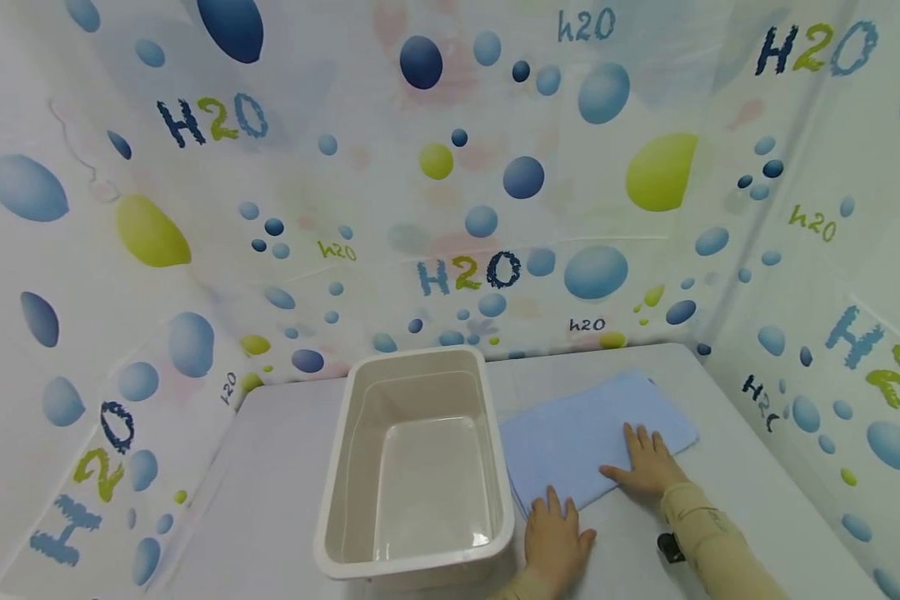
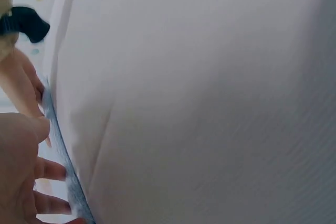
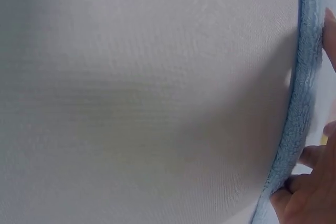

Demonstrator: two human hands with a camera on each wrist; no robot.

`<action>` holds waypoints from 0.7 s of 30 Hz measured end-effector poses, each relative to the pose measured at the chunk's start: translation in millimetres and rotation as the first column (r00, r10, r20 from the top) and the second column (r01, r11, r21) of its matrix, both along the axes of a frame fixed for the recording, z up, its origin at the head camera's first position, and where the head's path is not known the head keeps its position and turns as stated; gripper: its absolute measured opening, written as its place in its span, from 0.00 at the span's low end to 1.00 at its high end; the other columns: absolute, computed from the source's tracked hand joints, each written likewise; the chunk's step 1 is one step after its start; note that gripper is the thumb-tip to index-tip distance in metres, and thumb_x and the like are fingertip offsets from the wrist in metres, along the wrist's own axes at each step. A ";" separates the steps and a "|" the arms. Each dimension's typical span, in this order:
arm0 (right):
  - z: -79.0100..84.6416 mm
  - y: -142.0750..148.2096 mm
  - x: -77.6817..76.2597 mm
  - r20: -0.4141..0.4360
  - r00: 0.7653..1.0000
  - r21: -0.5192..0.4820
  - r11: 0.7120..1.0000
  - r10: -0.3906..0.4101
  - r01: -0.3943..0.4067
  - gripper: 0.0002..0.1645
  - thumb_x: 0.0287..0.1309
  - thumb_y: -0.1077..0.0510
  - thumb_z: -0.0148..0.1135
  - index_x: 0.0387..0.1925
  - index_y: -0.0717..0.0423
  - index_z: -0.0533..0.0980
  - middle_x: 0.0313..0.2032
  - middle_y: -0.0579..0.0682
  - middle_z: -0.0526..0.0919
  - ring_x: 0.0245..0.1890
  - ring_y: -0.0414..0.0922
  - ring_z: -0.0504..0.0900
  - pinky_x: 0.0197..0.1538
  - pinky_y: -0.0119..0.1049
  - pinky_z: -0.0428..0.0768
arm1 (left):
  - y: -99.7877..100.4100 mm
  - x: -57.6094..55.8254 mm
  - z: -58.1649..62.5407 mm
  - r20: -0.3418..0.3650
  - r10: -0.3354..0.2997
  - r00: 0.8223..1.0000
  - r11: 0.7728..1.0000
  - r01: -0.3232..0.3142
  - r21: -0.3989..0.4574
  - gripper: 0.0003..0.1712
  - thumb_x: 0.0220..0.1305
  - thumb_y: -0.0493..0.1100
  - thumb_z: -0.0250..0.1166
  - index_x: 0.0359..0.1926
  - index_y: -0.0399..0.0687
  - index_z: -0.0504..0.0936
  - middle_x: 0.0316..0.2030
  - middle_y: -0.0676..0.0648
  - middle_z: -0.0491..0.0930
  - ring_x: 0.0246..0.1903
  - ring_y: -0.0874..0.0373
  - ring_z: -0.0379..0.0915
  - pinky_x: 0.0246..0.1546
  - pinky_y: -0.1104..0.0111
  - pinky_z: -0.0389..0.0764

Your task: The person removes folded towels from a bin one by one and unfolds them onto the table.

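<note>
A light blue folded towel (image 1: 570,433) lies flat on the white table, right of a cream plastic basin (image 1: 504,500). My left hand (image 1: 555,537) has its spread fingertips on the towel's near edge, close to the basin's corner. Farther right, my right hand (image 1: 651,467) rests on the towel with fingers spread. In the left wrist view the towel's edge (image 2: 62,142) shows as a thin strip under the fingertips. From the right wrist, the fluffy, layered edge of the towel (image 3: 299,103) runs beside that hand's fingers.
The basin's rim (image 1: 332,500) stands high over the table at centre, and its inside shows only the bare bottom. White tablecloth (image 1: 270,500) spreads to the left. A dark strap piece (image 1: 671,547) sits at the right wrist. A patterned curtain (image 1: 375,200) encloses the table's back and sides.
</note>
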State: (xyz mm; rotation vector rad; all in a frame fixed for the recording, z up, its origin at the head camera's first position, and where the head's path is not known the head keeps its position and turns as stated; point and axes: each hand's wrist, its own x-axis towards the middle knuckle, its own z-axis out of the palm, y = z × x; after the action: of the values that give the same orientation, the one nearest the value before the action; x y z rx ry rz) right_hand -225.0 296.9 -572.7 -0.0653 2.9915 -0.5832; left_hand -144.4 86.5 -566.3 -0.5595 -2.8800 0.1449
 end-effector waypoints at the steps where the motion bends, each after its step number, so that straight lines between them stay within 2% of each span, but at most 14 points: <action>1: -0.7 0.5 -0.8 0.004 1.000 0.003 1.000 0.007 -0.007 0.63 0.50 0.28 0.55 0.66 0.76 0.49 0.64 0.80 0.48 0.63 0.80 0.44 0.62 0.70 0.51 | 0.0 1.4 0.4 0.011 -0.003 1.000 1.000 0.003 -0.009 0.31 0.59 0.70 0.49 0.53 0.59 0.78 0.54 0.46 0.77 0.46 0.51 0.74 0.45 0.68 0.75; 5: -7.0 -0.6 -2.1 -0.019 1.000 0.001 1.000 0.015 -0.015 0.61 0.50 0.31 0.57 0.65 0.76 0.50 0.63 0.82 0.48 0.62 0.81 0.44 0.62 0.70 0.50 | -2.2 1.9 2.2 0.009 -0.021 1.000 1.000 0.021 0.013 0.30 0.60 0.70 0.49 0.49 0.59 0.80 0.52 0.47 0.79 0.44 0.53 0.74 0.45 0.68 0.75; 8: -11.0 -5.8 0.8 -0.042 0.999 -0.018 1.000 0.006 -0.007 0.58 0.52 0.34 0.57 0.65 0.76 0.51 0.62 0.84 0.49 0.61 0.83 0.44 0.61 0.71 0.49 | -4.9 -4.9 3.4 -0.025 -0.027 0.999 0.995 0.029 0.090 0.24 0.61 0.66 0.51 0.40 0.58 0.82 0.41 0.49 0.80 0.38 0.56 0.72 0.39 0.67 0.72; 10: -11.2 -12.0 4.7 -0.048 0.999 -0.036 0.999 -0.007 0.006 0.54 0.55 0.38 0.57 0.64 0.76 0.52 0.61 0.85 0.49 0.60 0.84 0.44 0.60 0.72 0.49 | -5.6 -11.2 3.2 -0.051 -0.024 0.998 0.990 0.031 0.135 0.18 0.61 0.62 0.54 0.35 0.57 0.81 0.36 0.50 0.77 0.34 0.58 0.69 0.34 0.68 0.68; 13: -8.6 -23.9 12.0 -0.022 0.999 -0.023 0.999 -0.029 0.028 0.45 0.60 0.44 0.54 0.63 0.76 0.55 0.61 0.86 0.48 0.60 0.84 0.44 0.61 0.72 0.50 | -4.5 -18.5 -1.4 -0.084 -0.010 0.996 0.984 0.025 0.178 0.10 0.54 0.53 0.63 0.34 0.54 0.79 0.38 0.47 0.74 0.34 0.57 0.67 0.32 0.68 0.67; 15: -7.6 -31.2 14.8 -0.009 0.999 -0.005 0.999 -0.037 0.037 0.39 0.62 0.49 0.51 0.62 0.77 0.57 0.60 0.86 0.48 0.60 0.84 0.44 0.61 0.71 0.51 | -2.6 -22.6 -9.8 -0.133 0.014 0.991 0.981 0.012 0.195 0.14 0.47 0.47 0.68 0.36 0.52 0.77 0.42 0.44 0.73 0.36 0.56 0.68 0.33 0.68 0.68; 17: -5.3 -38.0 16.2 0.000 0.999 0.016 0.999 -0.047 0.047 0.36 0.62 0.52 0.50 0.60 0.78 0.58 0.60 0.87 0.49 0.60 0.84 0.46 0.61 0.70 0.52 | -1.1 -26.6 -16.6 -0.235 0.050 0.971 0.978 0.000 0.207 0.16 0.44 0.42 0.67 0.38 0.50 0.77 0.45 0.42 0.73 0.37 0.54 0.68 0.33 0.68 0.69; 19: -2.6 -44.0 15.4 -0.006 0.998 0.019 0.998 -0.061 0.061 0.37 0.61 0.52 0.51 0.59 0.80 0.59 0.59 0.88 0.50 0.59 0.84 0.47 0.61 0.70 0.53 | -0.4 -31.4 -22.4 -0.347 0.094 0.933 0.976 -0.019 0.215 0.16 0.45 0.42 0.64 0.40 0.50 0.78 0.47 0.41 0.75 0.38 0.53 0.70 0.33 0.68 0.71; 21: -1.2 -48.6 14.2 -0.013 0.996 0.018 0.996 -0.084 0.084 0.42 0.60 0.47 0.53 0.59 0.81 0.58 0.58 0.88 0.51 0.59 0.84 0.48 0.61 0.69 0.54 | -0.3 -36.9 -26.4 -0.408 0.139 0.902 0.975 -0.054 0.214 0.18 0.48 0.47 0.62 0.43 0.52 0.79 0.49 0.42 0.76 0.41 0.53 0.72 0.37 0.67 0.73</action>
State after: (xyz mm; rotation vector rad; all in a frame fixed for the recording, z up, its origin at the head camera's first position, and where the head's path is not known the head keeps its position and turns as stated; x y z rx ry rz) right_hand -210.8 248.3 -574.0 0.0588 3.0232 -0.5655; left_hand -181.3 86.2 -592.7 -0.3010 -2.4607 -0.0083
